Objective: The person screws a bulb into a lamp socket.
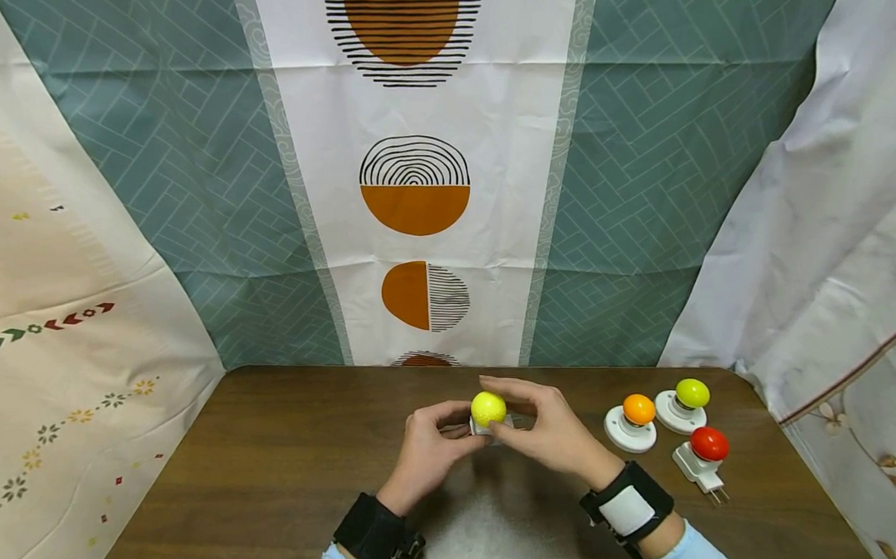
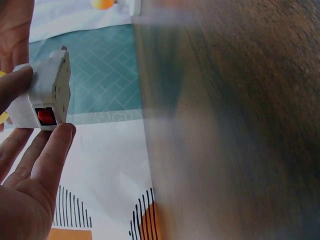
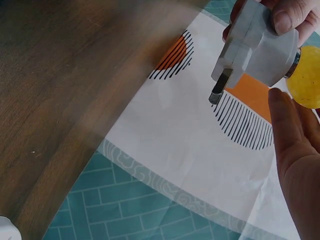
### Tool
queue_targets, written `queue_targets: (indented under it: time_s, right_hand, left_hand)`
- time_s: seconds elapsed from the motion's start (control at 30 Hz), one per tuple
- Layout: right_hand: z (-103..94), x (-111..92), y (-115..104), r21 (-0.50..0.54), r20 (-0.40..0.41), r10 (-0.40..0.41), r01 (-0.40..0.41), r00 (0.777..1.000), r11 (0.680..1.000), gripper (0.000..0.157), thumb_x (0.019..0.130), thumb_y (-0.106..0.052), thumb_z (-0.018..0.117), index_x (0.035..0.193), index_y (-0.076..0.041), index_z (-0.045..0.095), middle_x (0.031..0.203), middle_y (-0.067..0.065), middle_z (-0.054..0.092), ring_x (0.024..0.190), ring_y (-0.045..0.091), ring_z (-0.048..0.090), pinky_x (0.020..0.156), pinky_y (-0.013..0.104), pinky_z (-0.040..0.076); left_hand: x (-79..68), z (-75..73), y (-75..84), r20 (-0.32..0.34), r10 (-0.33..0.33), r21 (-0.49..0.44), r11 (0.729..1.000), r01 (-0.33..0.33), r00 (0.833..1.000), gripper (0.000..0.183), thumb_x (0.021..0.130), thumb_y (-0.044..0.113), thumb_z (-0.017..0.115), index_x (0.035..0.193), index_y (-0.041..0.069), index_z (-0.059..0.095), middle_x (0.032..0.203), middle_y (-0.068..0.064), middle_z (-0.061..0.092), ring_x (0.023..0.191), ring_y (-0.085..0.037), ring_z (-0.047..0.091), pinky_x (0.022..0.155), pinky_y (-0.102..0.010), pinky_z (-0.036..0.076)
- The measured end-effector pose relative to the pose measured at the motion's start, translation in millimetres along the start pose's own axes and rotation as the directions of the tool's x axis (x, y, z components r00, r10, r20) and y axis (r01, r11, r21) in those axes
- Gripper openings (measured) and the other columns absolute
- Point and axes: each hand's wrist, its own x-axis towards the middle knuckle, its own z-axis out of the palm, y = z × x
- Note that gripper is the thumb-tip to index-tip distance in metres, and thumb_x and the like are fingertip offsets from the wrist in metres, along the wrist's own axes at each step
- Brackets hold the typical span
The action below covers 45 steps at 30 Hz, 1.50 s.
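My left hand (image 1: 437,442) grips a white plug-in bulb holder (image 2: 37,97) by its sides, thumb on one side and fingers on the other. A red rocker switch (image 2: 46,116) faces out on the holder. In the right wrist view a metal plug pin (image 3: 220,87) sticks out from it. A round yellow bulb (image 1: 488,408) sits in the socket, with a dark metal base showing between them. My right hand (image 1: 554,426) is spread loosely around the bulb, its forefinger straight above and its thumb at the bulb's lower edge.
At the table's right side stand an orange bulb (image 1: 639,409) and a yellow-green bulb (image 1: 692,394) in round white holders. Close by is a red bulb (image 1: 709,443) in a white plug-in holder (image 1: 698,470). Patterned cloth (image 1: 639,196) hangs behind the brown wooden table (image 1: 274,472).
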Motion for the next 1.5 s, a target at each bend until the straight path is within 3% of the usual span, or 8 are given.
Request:
queue_targets:
  time_s: [0.2, 0.43, 0.57, 0.73, 0.97, 1.1, 1.5]
  right_hand:
    - [0.1, -0.3, -0.3, -0.003, 0.005, 0.013, -0.013, 1.0, 1.0, 0.045, 0.083, -0.019, 0.07, 0.126, -0.022, 0.057, 0.123, -0.006, 0.056, 0.109, 0.013, 0.053, 0.084, 0.034, 0.046]
    - [3.6, 0.1, -1.9, -0.003, -0.08, 0.027, -0.027, 0.996, 1.0, 0.041, 0.078, -0.026, 0.075, 0.117, -0.022, 0.062, 0.114, -0.003, 0.061, 0.097, 0.015, 0.059, 0.077, 0.034, 0.05]
    - [3.6, 0.5, -11.6, -0.005, -0.1, 0.027, -0.028, 0.995, 1.0, 0.042, 0.076, -0.02, 0.076, 0.116, -0.018, 0.063, 0.113, -0.002, 0.061, 0.097, 0.017, 0.06, 0.078, 0.039, 0.049]
    - [0.8, 2.3, -26.9, 0.014, -0.041, 0.006, -0.005, 0.999, 1.0, 0.05, 0.077, -0.01, 0.074, 0.123, -0.008, 0.057, 0.122, 0.003, 0.057, 0.108, 0.023, 0.055, 0.084, 0.043, 0.046]
    - [3.4, 1.8, -5.8, -0.017, -0.024, 0.02, -0.021, 1.0, 1.0, 0.045, 0.079, -0.02, 0.073, 0.122, -0.018, 0.059, 0.119, -0.005, 0.058, 0.106, 0.013, 0.055, 0.081, 0.032, 0.047]
    - [3.9, 1.8, 1.6, -0.017, -0.033, 0.0, 0.0, 0.999, 1.0, 0.045, 0.08, -0.024, 0.073, 0.122, -0.02, 0.06, 0.118, 0.0, 0.059, 0.103, 0.014, 0.057, 0.078, 0.032, 0.049]
    - [1.4, 1.5, -2.5, -0.004, -0.04, 0.002, -0.002, 0.999, 1.0, 0.043, 0.079, -0.026, 0.074, 0.12, -0.019, 0.061, 0.115, 0.001, 0.06, 0.101, 0.015, 0.058, 0.077, 0.032, 0.049]
  left_hand:
    - [-0.5, -0.1, 3.2, 0.003, -0.013, -0.007, 1.0, 0.013, 1.0, 0.043, 0.071, 0.02, 0.079, 0.111, 0.015, 0.065, 0.106, 0.003, 0.063, 0.097, -0.016, 0.06, 0.078, -0.035, 0.048]
    - [-5.2, -2.8, 30.8, 0.01, -0.021, -0.032, 0.999, 0.021, 1.0, 0.04, 0.073, 0.007, 0.077, 0.11, 0.005, 0.064, 0.106, -0.006, 0.063, 0.098, -0.025, 0.06, 0.08, -0.042, 0.047]
    - [-6.8, -4.2, 39.0, 0.013, -0.021, -0.03, 0.999, 0.022, 1.0, 0.039, 0.073, 0.007, 0.076, 0.11, 0.005, 0.064, 0.106, -0.006, 0.063, 0.098, -0.026, 0.06, 0.08, -0.042, 0.047]
    - [-7.2, -4.3, 38.7, 0.01, -0.008, -0.022, 1.0, 0.008, 1.0, 0.039, 0.073, 0.009, 0.077, 0.11, 0.005, 0.064, 0.106, -0.006, 0.063, 0.097, -0.025, 0.06, 0.079, -0.041, 0.048]
    - [-6.6, -4.2, 38.6, 0.011, -0.011, -0.008, 1.0, 0.011, 1.0, 0.039, 0.073, 0.009, 0.077, 0.11, 0.006, 0.065, 0.105, -0.004, 0.063, 0.097, -0.023, 0.06, 0.079, -0.041, 0.048]
    - [-6.5, -4.6, 38.9, 0.013, -0.009, -0.008, 1.0, 0.009, 1.0, 0.038, 0.073, 0.009, 0.076, 0.11, 0.006, 0.064, 0.106, -0.005, 0.063, 0.097, -0.023, 0.06, 0.079, -0.039, 0.048]
    - [-6.1, -5.5, 33.4, 0.073, -0.028, -0.093, 0.995, 0.035, 0.997, 0.046, 0.071, 0.003, 0.076, 0.115, 0.004, 0.061, 0.108, -0.009, 0.062, 0.098, -0.024, 0.06, 0.08, -0.043, 0.047]
